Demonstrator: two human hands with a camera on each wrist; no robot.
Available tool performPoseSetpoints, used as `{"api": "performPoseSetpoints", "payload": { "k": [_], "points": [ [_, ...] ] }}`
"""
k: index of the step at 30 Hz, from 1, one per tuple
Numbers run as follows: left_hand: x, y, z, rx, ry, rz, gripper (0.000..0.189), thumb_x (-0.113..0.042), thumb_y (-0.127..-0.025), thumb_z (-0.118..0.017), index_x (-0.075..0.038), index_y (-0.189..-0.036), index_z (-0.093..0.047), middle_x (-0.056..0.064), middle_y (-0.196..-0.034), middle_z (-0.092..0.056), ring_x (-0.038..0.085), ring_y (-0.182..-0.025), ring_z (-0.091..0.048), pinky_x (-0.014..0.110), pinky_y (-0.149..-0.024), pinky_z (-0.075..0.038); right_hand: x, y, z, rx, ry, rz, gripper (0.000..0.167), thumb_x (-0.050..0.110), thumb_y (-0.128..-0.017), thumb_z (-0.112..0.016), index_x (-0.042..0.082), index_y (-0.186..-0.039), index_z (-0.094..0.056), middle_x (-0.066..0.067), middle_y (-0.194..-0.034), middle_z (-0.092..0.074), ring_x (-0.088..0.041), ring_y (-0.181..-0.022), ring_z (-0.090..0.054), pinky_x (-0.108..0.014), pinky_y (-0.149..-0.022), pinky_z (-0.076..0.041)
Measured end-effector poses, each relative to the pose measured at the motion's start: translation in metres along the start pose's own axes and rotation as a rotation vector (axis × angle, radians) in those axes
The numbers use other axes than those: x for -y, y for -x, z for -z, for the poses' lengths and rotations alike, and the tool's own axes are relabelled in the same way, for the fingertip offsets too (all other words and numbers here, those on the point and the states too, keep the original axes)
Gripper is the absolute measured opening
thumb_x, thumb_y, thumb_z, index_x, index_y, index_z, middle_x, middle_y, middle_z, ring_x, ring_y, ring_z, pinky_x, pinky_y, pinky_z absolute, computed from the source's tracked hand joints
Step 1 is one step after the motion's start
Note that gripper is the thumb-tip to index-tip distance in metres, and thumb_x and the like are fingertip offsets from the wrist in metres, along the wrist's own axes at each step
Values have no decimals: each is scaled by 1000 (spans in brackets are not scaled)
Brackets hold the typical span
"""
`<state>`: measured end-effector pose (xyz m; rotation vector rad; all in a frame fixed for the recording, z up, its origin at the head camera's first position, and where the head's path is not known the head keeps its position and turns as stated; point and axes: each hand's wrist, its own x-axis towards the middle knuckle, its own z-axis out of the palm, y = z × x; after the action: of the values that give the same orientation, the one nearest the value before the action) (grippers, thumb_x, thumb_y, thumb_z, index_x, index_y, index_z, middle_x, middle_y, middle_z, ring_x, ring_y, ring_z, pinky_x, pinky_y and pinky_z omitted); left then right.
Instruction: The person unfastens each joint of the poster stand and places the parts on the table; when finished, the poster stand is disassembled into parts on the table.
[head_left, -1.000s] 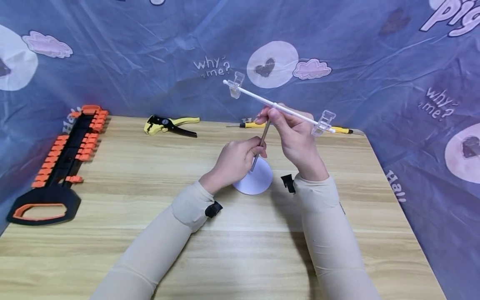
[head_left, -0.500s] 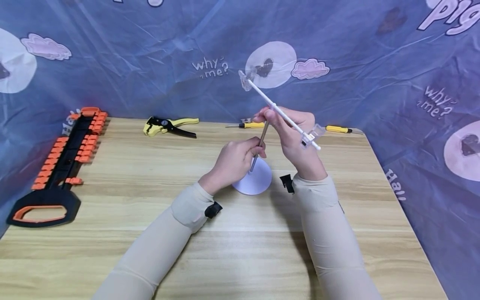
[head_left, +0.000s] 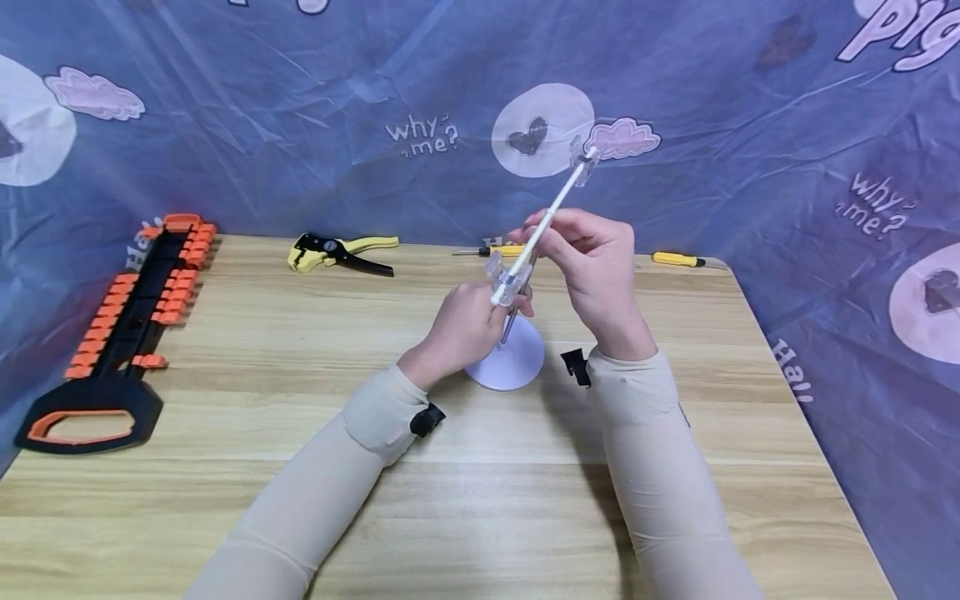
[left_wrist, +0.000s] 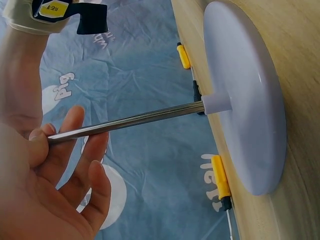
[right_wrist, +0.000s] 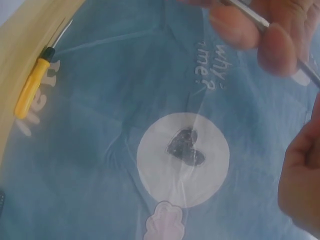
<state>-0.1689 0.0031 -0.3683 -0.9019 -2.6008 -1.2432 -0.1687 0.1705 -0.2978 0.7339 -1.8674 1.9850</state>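
Observation:
A small display stand has a round white base (head_left: 507, 368) on the wooden table, a thin metal rod (left_wrist: 130, 121) and a white crossbar (head_left: 553, 208) on top. Each end of the bar carries a clear plastic clip (head_left: 507, 280). My left hand (head_left: 463, 325) grips the rod above the base, thumb and fingers round it in the left wrist view. At the middle of the crossbar, where the rod meets it, my right hand (head_left: 596, 267) pinches the stand between thumb and fingers. The bar hides part of the rod in the head view.
At the far left lies a black rack with orange clips (head_left: 175, 287) and a looped handle (head_left: 135, 421). Yellow-and-black wire strippers (head_left: 337, 250) lie toward the back. Two yellow screwdrivers (head_left: 506, 250) lie along the back edge before a blue cloth backdrop (head_left: 300, 125).
The crossbar has swung round clockwise in the head view, from sloping down to the right to sloping down to the left. Both hands keep nearly the same places while my right fingers shift slightly.

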Motion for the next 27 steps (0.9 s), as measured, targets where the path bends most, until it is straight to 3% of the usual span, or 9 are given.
{"api": "performPoseSetpoints", "payload": {
  "k": [6, 10, 13, 19, 23, 27],
  "points": [
    [0, 0, 0, 14, 0, 18, 34, -2, -105, -49, -12, -103, -81, -2, -104, -82, 19, -103, -76, 37, -84, -57, 2, 1, 9, 73, -10, -47, 18, -4, -99, -67, -11, -113, -75, -6, -98, -83, -21, -97, -80, -33, -85, -62],
    [-1, 0, 1, 20, 0, 25, 34, -1, -105, -49, -12, -104, -81, -2, -105, -82, 19, -101, -75, 37, -83, -56, 4, 1, 12, 94, -18, -44, 18, 7, -100, -73, -2, -115, -78, -5, -99, -83, -18, -97, -80, -31, -84, -61],
    [-1, 0, 1, 15, 1, 24, 34, -2, -105, -49, -12, -104, -81, -2, -105, -82, 19, -100, -75, 37, -81, -56, 5, 1, 11, 82, -21, -55, 20, 12, -99, -75, -1, -114, -79, -5, -98, -83, -16, -95, -80, -30, -83, -59],
    [1, 0, 0, -18, -3, -38, 26, -13, -110, -53, -14, -104, -79, -1, -104, -80, 20, -101, -74, 40, -84, -56, 6, 0, 10, 29, 18, -75, 15, -3, -98, -71, -5, -110, -80, -7, -97, -83, -15, -89, -78, -29, -81, -57],
    [2, 0, 0, -43, -15, -96, 22, -16, -110, -54, -14, -103, -74, -3, -98, -80, 17, -106, -75, 41, -89, -57, 6, -1, 8, -12, 58, -72, 17, -5, -97, -71, 0, -106, -83, -1, -95, -83, -11, -82, -72, -27, -79, -56],
    [2, 1, -1, -55, -16, -106, 21, -15, -110, -54, -14, -102, -73, -4, -94, -81, 15, -101, -78, 38, -85, -58, 5, 0, 7, -20, 49, -70, 19, -6, -97, -70, 5, -104, -84, 0, -90, -82, -12, -81, -71, -28, -77, -56]
  ]
}}
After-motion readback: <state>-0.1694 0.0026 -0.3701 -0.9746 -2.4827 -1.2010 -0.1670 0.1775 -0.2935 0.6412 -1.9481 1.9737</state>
